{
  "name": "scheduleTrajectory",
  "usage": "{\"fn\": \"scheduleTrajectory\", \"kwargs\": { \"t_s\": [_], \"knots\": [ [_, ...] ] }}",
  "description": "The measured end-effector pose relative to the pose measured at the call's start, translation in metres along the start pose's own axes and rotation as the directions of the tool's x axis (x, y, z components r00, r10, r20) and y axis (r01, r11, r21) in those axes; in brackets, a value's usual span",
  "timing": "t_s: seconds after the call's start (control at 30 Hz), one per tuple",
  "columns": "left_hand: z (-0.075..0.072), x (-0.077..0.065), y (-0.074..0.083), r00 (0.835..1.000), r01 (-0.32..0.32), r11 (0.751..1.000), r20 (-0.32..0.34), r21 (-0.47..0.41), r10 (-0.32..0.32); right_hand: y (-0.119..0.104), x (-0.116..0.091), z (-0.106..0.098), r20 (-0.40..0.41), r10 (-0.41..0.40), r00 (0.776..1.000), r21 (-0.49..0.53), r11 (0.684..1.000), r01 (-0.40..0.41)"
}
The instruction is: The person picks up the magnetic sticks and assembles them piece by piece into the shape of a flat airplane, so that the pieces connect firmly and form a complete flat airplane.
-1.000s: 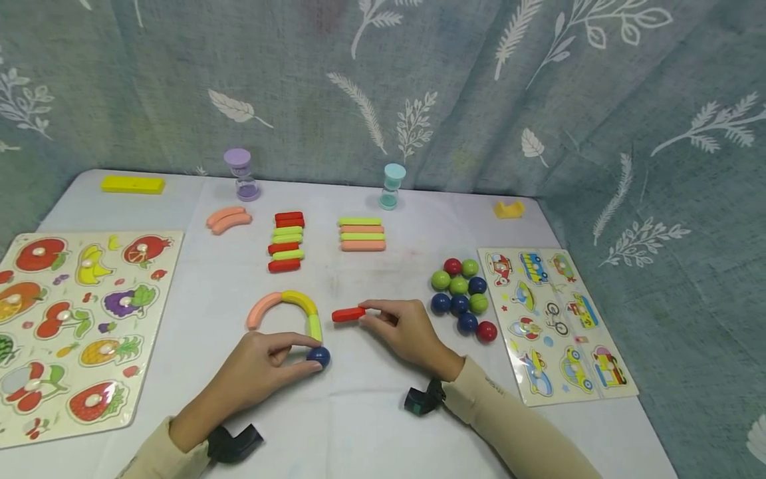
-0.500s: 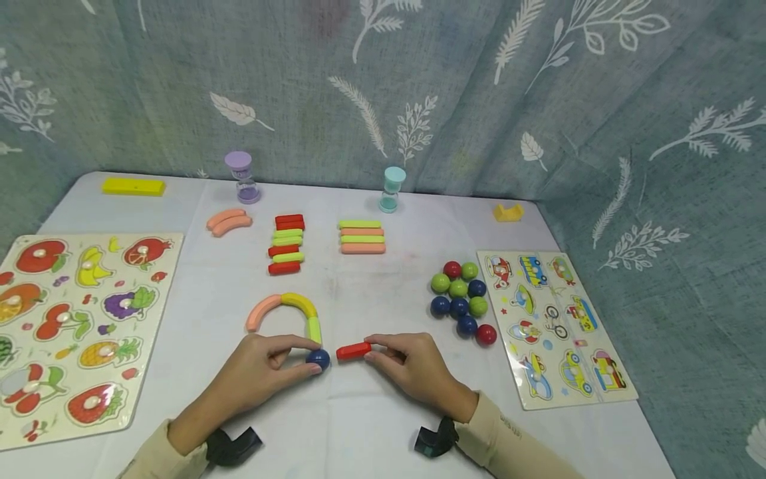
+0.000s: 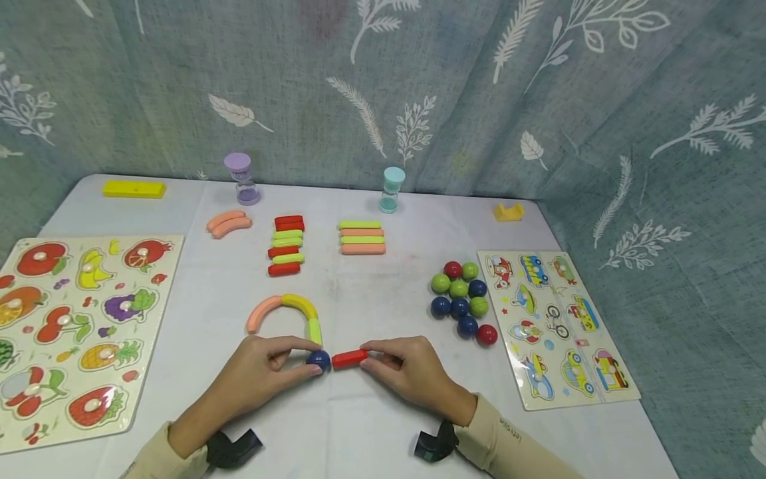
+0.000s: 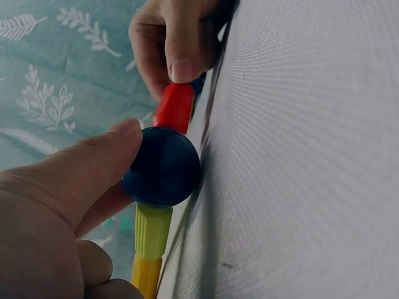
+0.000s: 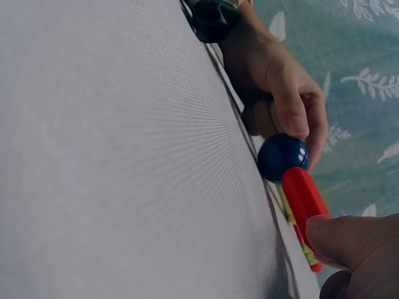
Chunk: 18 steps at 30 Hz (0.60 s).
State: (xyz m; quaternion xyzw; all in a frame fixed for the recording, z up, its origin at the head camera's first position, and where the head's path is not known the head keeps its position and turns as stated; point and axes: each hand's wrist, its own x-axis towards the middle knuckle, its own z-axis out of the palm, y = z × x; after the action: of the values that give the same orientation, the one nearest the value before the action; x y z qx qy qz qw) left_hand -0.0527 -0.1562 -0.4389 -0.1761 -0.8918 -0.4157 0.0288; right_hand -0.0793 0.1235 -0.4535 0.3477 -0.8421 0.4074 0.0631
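My left hand (image 3: pixel 254 369) pinches a dark blue ball (image 3: pixel 319 360) between thumb and index finger, low at the table. The ball sits at the lower end of a short lime-green stick (image 3: pixel 314 330). That stick joins a curved yellow stick (image 3: pixel 301 304) and a curved pink stick (image 3: pixel 263 313), making an arch. My right hand (image 3: pixel 413 372) pinches the right end of a short red stick (image 3: pixel 349 359). In the right wrist view the red stick (image 5: pixel 304 196) points at the ball (image 5: pixel 282 157), its tip right at the ball's surface.
Several coloured balls (image 3: pixel 459 306) cluster right of my right hand. Rows of red and green sticks (image 3: pixel 286 251) and pink and green sticks (image 3: pixel 362 239) lie behind. Puzzle boards flank both sides, fruit (image 3: pixel 128 346) and vehicles (image 3: pixel 541 359). Two hourglasses (image 3: pixel 247 189) stand at the back.
My right hand has come toward me and then left, bringing the red stick from beside the arch up to the blue ball. My left hand and the ball have stayed nearly still.
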Motion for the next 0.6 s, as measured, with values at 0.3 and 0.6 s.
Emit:
{"fn": "scheduleTrajectory", "kwargs": {
  "t_s": [0.3,0.6],
  "knots": [
    [-0.0004,0.0004,0.0006,1.0,0.026,1.0,0.004,0.011,-0.026,-0.0021,0.0009,0.0019,0.002,-0.013,1.0,-0.015,1.0,0.013],
    [0.0024,0.0002,0.0016,1.0,-0.005,1.0,0.001,-0.01,0.005,-0.0013,0.0009,0.0019,0.011,0.0,1.0,-0.025,1.0,0.0]
  ]
}}
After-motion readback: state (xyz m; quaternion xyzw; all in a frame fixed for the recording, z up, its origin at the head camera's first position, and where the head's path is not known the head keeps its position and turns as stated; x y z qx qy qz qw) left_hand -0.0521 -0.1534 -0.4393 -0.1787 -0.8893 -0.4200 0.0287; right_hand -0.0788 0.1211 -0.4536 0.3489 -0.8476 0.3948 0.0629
